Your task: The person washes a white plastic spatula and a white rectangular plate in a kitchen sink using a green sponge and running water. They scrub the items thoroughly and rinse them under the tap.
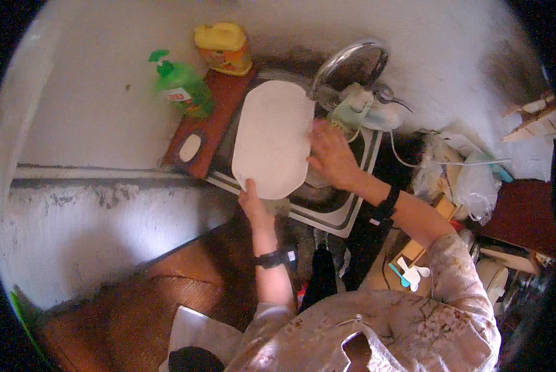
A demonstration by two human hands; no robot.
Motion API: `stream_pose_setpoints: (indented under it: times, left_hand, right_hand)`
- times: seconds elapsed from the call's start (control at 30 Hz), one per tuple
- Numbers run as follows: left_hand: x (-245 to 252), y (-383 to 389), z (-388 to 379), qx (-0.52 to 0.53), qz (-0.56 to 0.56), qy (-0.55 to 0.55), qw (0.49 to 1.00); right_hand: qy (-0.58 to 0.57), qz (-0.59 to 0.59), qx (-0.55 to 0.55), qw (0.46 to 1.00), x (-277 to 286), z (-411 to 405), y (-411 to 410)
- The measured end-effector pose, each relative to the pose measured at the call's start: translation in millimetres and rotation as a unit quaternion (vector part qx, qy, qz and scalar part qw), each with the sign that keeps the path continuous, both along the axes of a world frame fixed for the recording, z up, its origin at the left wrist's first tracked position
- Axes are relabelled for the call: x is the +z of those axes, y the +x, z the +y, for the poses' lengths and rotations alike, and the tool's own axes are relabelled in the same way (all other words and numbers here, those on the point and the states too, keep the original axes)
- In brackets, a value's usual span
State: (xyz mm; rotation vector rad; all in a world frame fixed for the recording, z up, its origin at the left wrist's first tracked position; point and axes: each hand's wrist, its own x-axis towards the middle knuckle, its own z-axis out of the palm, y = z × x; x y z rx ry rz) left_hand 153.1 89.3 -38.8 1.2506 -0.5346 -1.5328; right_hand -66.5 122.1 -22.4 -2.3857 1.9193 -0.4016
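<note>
A white oblong tray or lid [274, 139] with cut corners is held tilted above the stainless steel sink [338, 228]. My left hand [255, 207] grips its lower-left corner, thumb on the upper face and fingers hidden beneath. Against its right edge lies my right hand [333, 156], slightly blurred; whether the fingers close on the edge is hard to see. A curved chrome faucet [347, 56] rises behind the right hand. Beside its base are a pale green packet or cloth [352, 109] and a clear plastic bag [384, 118]. The tray hides much of the basin.
Left of the sink, a reddish-brown ledge [213, 125] carries a green pump bottle [185, 90], a yellow container [224, 49] and a white oval bar, perhaps soap [190, 148]. White and teal spoons [412, 274] lie at right, near plastic bags [475, 186]. A wall [96, 107] bounds the left.
</note>
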Motion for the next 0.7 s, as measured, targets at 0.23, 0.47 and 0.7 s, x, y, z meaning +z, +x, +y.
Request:
stream_pose_setpoints:
  times: [0.23, 0.47, 0.7]
  left_hand:
    - [-10, -29, 0, -0.016, 0.054, 0.061, 0.997]
    - [-42, -55, 0, -0.109, -0.039, 0.053, 0.992]
    - [-17, -46, -23, -0.156, -0.090, 0.063, 0.982]
  right_hand:
    - [0.220, -0.791, -0.278, 0.499, -19, -14, 17]
    - [-0.001, -0.614, -0.323, 0.721, -26, -16, 21]
    - [0.105, -0.729, -0.339, 0.585, -24, -24, -12]
